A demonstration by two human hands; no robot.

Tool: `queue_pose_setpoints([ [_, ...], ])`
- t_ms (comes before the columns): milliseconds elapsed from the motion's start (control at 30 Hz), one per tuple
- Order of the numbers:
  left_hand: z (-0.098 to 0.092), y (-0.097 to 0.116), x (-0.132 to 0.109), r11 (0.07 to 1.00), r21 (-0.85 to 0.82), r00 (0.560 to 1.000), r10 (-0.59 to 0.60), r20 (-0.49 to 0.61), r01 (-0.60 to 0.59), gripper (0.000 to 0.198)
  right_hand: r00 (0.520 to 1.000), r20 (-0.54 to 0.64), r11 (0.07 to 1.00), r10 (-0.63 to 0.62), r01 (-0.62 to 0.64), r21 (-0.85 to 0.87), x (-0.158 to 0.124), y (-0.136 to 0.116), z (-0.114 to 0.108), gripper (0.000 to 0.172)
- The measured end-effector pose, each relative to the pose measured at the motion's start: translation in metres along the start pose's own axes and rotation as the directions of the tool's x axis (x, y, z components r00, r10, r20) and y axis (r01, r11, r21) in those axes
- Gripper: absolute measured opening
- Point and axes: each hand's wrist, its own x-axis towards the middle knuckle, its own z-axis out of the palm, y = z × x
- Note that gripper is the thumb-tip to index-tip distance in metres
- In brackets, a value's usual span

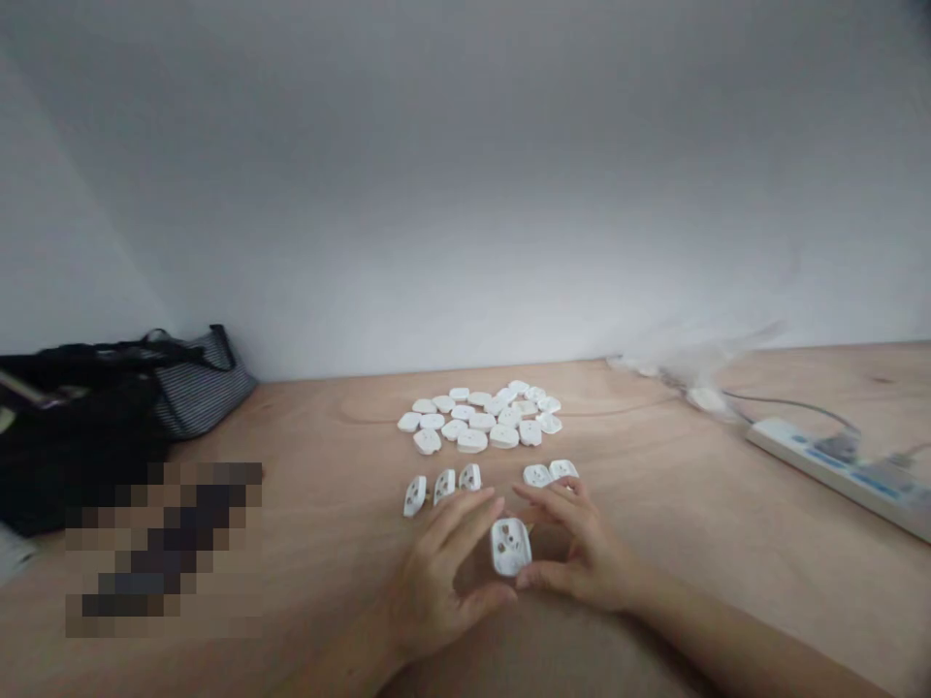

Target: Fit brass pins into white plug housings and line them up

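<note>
A white plug half stands tilted in front of me, its hollow inner side towards me with brass-coloured parts inside. My right hand is curled about its right side, the thumb at the lower right corner; some fingers are hidden behind. My left hand hovers at the left of it with fingers and thumb apart, holding nothing. Beyond the left hand, three similar plug halves stand in a row. Two more white pieces lie just past the right fingertips.
Many white plug pieces lie grouped farther back on the wooden table. A power strip with cords and a clear plastic bag are at the right. Dark bags and a pixelated patch are at the left.
</note>
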Motion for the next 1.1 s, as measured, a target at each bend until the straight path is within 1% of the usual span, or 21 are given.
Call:
queue_pose_setpoints([
  [33, 0.001, 0.0, 0.0, 0.999, -0.031, 0.999, -0.042, 0.013, 0.042, 0.064, 1.0, 0.008, 1.0, 0.016, -0.016, -0.012, 0.0, 0.0, 0.0, 0.08],
  [100, 0.001, 0.0, 0.003, 0.99, -0.093, 0.992, -0.102, 0.07, 0.108, 0.059, 0.999, 0.024, 0.999, 0.024, -0.023, -0.035, 0.001, -0.001, 0.001, 0.082],
  [200, -0.002, 0.003, 0.007, 0.977, -0.145, 0.982, -0.138, 0.129, 0.156, 0.048, 0.998, 0.06, 0.999, 0.001, 0.001, -0.043, 0.004, -0.002, -0.001, 0.088],
  [233, -0.003, 0.004, 0.008, 0.974, -0.154, 0.98, -0.147, 0.134, 0.167, 0.047, 0.997, 0.08, 0.999, -0.006, 0.009, -0.042, 0.005, -0.001, -0.003, 0.088],
  [267, -0.004, 0.005, 0.009, 0.971, -0.159, 0.978, -0.158, 0.134, 0.179, 0.046, 0.995, 0.1, 0.999, -0.007, 0.011, -0.044, 0.007, -0.001, -0.006, 0.083],
  [300, -0.005, 0.005, 0.009, 0.968, -0.159, 0.976, -0.176, 0.125, 0.195, 0.045, 0.992, 0.124, 0.998, 0.001, 0.006, -0.056, 0.008, 0.0, -0.009, 0.073],
  [400, -0.005, 0.003, 0.007, 0.956, -0.14, 0.966, -0.25, 0.069, 0.258, 0.042, 0.982, 0.181, 0.988, 0.054, -0.026, -0.151, 0.013, 0.005, -0.018, 0.026],
  [433, -0.004, 0.002, 0.007, 0.951, -0.134, 0.96, -0.276, 0.051, 0.28, 0.042, 0.979, 0.191, 0.983, 0.069, -0.034, -0.181, 0.014, 0.006, -0.02, 0.015],
  [500, -0.004, 0.001, 0.006, 0.94, -0.131, 0.949, -0.314, 0.03, 0.315, 0.041, 0.972, 0.22, 0.977, 0.079, -0.031, -0.213, 0.015, 0.009, -0.021, 0.005],
  [633, -0.002, 0.0, 0.006, 0.932, -0.148, 0.944, -0.328, 0.041, 0.33, 0.041, 0.965, 0.254, 0.978, 0.065, -0.011, -0.209, 0.015, 0.009, -0.019, 0.005],
  [733, 0.0, -0.001, 0.005, 0.938, -0.168, 0.953, -0.297, 0.065, 0.304, 0.043, 0.958, 0.282, 0.981, 0.061, -0.006, -0.193, 0.015, 0.006, -0.019, 0.007],
  [833, 0.0, -0.001, 0.005, 0.945, -0.18, 0.962, -0.265, 0.072, 0.274, 0.045, 0.95, 0.307, 0.985, 0.051, 0.003, -0.174, 0.015, 0.004, -0.02, 0.014],
  [967, -0.002, 0.001, 0.006, 0.951, -0.16, 0.963, -0.253, 0.089, 0.264, 0.045, 0.933, 0.358, 0.988, 0.022, 0.034, -0.148, 0.015, 0.004, -0.019, 0.005],
  [1033, -0.003, 0.001, 0.006, 0.955, -0.147, 0.966, -0.246, 0.085, 0.256, 0.045, 0.937, 0.347, 0.988, 0.022, 0.033, -0.152, 0.014, 0.004, -0.018, 0.005],
  [1100, -0.003, 0.002, 0.007, 0.959, -0.141, 0.968, -0.237, 0.08, 0.246, 0.045, 0.95, 0.311, 0.987, 0.028, 0.023, -0.159, 0.014, 0.003, -0.017, 0.004],
])
